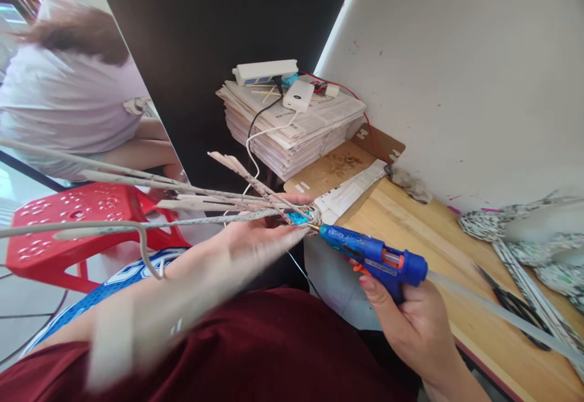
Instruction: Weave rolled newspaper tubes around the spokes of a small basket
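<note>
Nearest is the dark red cloth (pixel 283 341) over the person's body. The right hand (pixel 406 323) is closed around the handle of a blue glue gun (pixel 371 253), from whose back a long clear stick (pixel 497 311) comes out. The left hand (pixel 255 228) pinches a bundle of pale paper rods (pixel 219 207) near its blue end (pixel 298 216), in front of the table's edge; the nozzle is at this end, but I cannot tell if they touch.

The table (pixel 424 238) has a light wooden surface. On it lie black scissors (pixel 515 308), a printed paper strip (pixel 351 192), a greyish cloth (pixel 408 183) and, near the wall, woven pieces of printed paper (pixel 483 225). To the left stands a red plastic stool (pixel 75 216).

Farther, a thick stack of newspapers (pixel 292 131) carries a white power strip (pixel 267 72) and a white device (pixel 298 95) with a cable. Behind them rise a dark panel (pixel 214 31) and a white wall (pixel 465 79) with small reddish spots. At far left, another person (pixel 68 92) in a pale shirt sits
</note>
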Tool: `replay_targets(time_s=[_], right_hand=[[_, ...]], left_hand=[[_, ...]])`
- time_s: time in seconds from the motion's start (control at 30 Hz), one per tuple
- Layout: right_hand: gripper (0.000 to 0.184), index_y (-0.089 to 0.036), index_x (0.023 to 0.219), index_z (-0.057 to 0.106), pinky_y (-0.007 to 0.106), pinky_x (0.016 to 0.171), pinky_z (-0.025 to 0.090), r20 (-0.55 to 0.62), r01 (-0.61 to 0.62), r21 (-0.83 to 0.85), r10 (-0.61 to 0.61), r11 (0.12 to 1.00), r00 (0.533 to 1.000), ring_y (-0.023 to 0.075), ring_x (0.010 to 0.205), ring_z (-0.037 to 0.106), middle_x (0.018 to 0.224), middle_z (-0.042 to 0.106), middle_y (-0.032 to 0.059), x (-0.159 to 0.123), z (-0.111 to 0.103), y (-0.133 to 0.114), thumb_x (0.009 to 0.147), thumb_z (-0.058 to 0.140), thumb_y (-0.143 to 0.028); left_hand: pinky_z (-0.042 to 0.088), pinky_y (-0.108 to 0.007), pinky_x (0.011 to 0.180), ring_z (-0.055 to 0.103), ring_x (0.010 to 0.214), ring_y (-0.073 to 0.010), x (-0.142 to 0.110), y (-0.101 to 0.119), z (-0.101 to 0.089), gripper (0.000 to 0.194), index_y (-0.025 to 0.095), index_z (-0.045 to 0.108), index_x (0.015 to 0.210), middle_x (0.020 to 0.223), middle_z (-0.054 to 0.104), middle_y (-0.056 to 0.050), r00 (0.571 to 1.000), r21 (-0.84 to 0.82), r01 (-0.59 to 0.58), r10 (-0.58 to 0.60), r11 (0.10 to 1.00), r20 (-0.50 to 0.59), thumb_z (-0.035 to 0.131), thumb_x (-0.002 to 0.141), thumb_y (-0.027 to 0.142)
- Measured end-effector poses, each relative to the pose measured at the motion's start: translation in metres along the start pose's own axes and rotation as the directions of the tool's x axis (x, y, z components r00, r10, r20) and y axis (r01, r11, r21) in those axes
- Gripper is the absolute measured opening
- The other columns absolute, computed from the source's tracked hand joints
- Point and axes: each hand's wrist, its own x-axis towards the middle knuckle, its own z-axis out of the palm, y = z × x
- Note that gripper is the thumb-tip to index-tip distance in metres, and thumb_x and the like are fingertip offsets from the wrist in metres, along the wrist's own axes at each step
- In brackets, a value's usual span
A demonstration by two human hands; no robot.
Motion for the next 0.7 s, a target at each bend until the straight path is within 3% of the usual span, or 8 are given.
replay_targets(time_s=[0.27, 0.43, 0.7], right_hand=[[0.022, -0.022, 0.113, 0.067, 0.033, 0.074, 0.06, 0.002, 0.102, -0.148, -0.103, 0.984, 0.995, 0.0264, 0.088, 0.075, 0.098, 0.077, 0.0069, -0.009, -0.002, 0.001, 0.095, 0.064, -0.035], [0.021, -0.022, 0.114, 0.063, 0.033, 0.077, 0.057, 0.003, 0.183, -0.247, -0.188, 0.952, 0.982, 0.0243, 0.084, 0.073, 0.092, 0.073, 0.0055, -0.004, -0.003, -0.007, 0.097, 0.062, -0.033], [0.02, -0.024, 0.105, 0.06, 0.026, 0.056, 0.052, 0.022, 0.167, -0.333, -0.169, 0.928, 0.985, 0.0199, 0.065, 0.071, 0.08, 0.071, 0.0022, -0.001, -0.002, -0.016, 0.101, 0.054, -0.042]], left_hand=[[0.058, -0.025, 0.074, 0.073, 0.087, -0.0178, 0.001, 0.003, 0.003, 0.048, 0.016, 0.061, 0.132, 0.105, 0.076, -0.008, 1.0, 0.038, -0.005, 0.005, 0.999, -0.019, 0.073, 0.087, 0.023], [0.06, -0.031, 0.086, 0.074, 0.094, -0.0203, 0.001, 0.003, 0.003, 0.047, 0.016, 0.063, 0.131, 0.109, 0.076, -0.009, 0.999, 0.013, -0.007, 0.007, 1.0, -0.035, 0.073, 0.086, 0.023], [0.061, -0.034, 0.092, 0.075, 0.098, -0.0228, 0.0, 0.001, 0.003, 0.047, 0.016, 0.065, 0.129, 0.11, 0.078, -0.009, 0.998, 0.01, -0.01, 0.011, 1.0, -0.062, 0.076, 0.084, 0.024]])
